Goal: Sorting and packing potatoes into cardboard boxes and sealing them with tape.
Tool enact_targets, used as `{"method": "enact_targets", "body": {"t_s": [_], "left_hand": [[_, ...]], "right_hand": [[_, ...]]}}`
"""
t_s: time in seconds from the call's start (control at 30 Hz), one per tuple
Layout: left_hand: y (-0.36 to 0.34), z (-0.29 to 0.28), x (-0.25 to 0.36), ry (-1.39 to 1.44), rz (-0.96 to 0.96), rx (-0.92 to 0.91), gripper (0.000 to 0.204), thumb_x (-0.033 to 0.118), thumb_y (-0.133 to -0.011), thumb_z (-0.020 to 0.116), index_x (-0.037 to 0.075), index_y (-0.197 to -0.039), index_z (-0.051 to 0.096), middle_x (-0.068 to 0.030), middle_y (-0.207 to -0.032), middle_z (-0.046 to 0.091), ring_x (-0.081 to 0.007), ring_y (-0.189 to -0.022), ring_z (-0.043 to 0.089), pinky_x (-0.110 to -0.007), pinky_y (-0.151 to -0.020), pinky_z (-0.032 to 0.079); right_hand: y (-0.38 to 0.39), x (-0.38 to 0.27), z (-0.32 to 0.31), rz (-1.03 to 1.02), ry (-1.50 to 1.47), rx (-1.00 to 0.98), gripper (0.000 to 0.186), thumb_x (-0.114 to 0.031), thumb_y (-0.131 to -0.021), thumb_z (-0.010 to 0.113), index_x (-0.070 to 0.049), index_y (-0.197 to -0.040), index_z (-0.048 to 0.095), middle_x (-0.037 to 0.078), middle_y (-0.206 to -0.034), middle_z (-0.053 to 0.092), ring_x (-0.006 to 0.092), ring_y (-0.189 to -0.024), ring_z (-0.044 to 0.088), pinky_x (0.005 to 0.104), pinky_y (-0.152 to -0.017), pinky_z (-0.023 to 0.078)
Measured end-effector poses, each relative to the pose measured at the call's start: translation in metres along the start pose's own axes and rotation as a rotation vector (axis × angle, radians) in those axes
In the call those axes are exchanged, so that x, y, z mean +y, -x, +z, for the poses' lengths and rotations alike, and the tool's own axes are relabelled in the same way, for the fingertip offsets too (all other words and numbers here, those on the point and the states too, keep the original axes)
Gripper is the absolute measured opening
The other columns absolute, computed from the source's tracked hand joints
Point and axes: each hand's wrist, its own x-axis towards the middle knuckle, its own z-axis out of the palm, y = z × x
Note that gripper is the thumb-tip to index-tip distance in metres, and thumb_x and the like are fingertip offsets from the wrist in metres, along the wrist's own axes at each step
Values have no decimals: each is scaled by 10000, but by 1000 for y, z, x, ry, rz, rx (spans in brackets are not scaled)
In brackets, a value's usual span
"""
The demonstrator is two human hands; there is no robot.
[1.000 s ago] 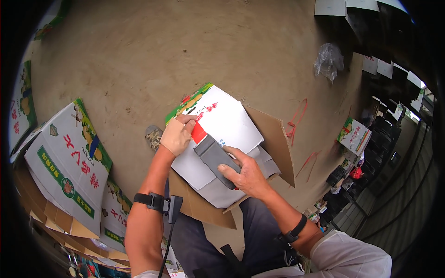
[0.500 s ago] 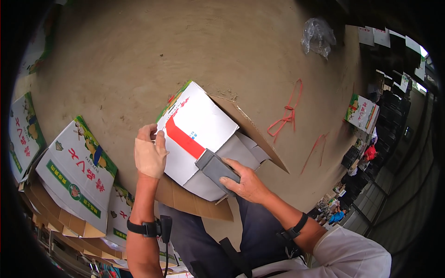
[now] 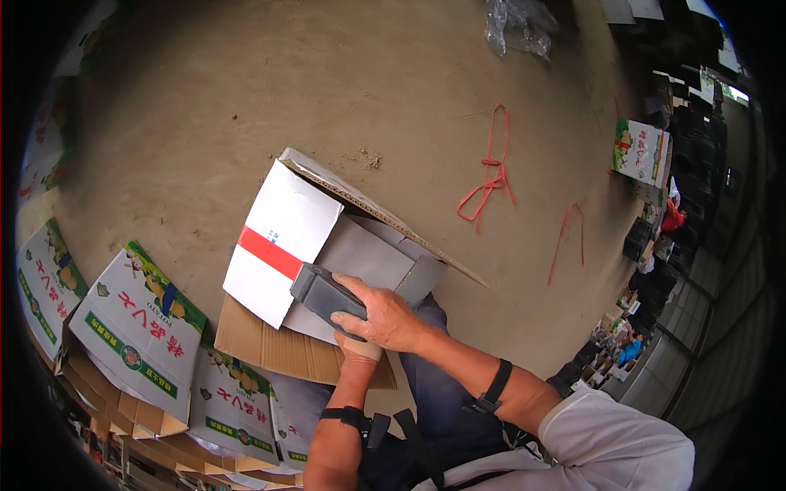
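Note:
A white cardboard box [image 3: 291, 213] stands tilted before my knees, its brown-lined flaps [image 3: 282, 348] spread outward. Across one white flap runs a strip of red tape [image 3: 268, 252]. At the strip's right end my right hand [image 3: 383, 319] is closed round a dark grey tape dispenser [image 3: 330, 300], which rests against the box. My left hand [image 3: 358, 347], with a pale covering, is below the dispenser, close to my right hand. Its fingers are hidden behind the dispenser and the right hand.
Several printed white and green boxes [image 3: 135, 327] stand at the lower left. Red string [image 3: 489, 176] and a clear plastic bag [image 3: 521, 29] lie on the brown floor [image 3: 246, 82]. Farther right are another printed box [image 3: 641, 153] and stacked black crates [image 3: 696, 176].
The box has turned and shifted left in view. My left hand has moved from its far left side to beneath the dispenser. My right hand still holds the dispenser at the tape's end.

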Motion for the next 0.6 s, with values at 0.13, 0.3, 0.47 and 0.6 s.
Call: {"method": "enact_targets", "body": {"t_s": [0.13, 0.3, 0.47, 0.6], "left_hand": [[1, 13, 14, -1278, 195, -113, 432, 348, -881, 609, 123, -1250, 590, -86, -1195, 660, -251, -1089, 637, -387, -896, 505], [-4, 13, 25, -2018, 554, -75, 275, 242, -748, 759, 154, -998, 687, -35, -878, 721, -269, -828, 697, -407, -699, 520], [-5, 34, 11, -1848, 464, 34, 200, 200, -770, 813, 105, -857, 660, -10, -664, 635, -127, -549, 570, -280, -580, 456], [-6, 6, 15, -1825, 556, 95, 290, 190, -746, 846, 54, -718, 591, -21, -578, 558, -111, -513, 472, -281, -522, 416]], "right_hand": [[35, 30, -20, 4, -119, 55, 680, -362, -867, 670, -37, -1417, 438, 232, -1320, 571, 389, -1145, 598, 399, -980, 473], [111, 97, -32, 108, -24, 85, 689, -374, -843, 675, -53, -1410, 451, 219, -1238, 621, 384, -1057, 639, 416, -928, 504], [186, 205, -57, 287, 65, 175, 656, -343, -823, 690, -73, -1385, 487, 178, -1281, 611, 365, -1036, 653, 412, -908, 522], [180, 256, -48, 329, 173, 164, 643, -338, -816, 686, -74, -1372, 500, 179, -1292, 603, 372, -1024, 651, 425, -889, 527]]}}
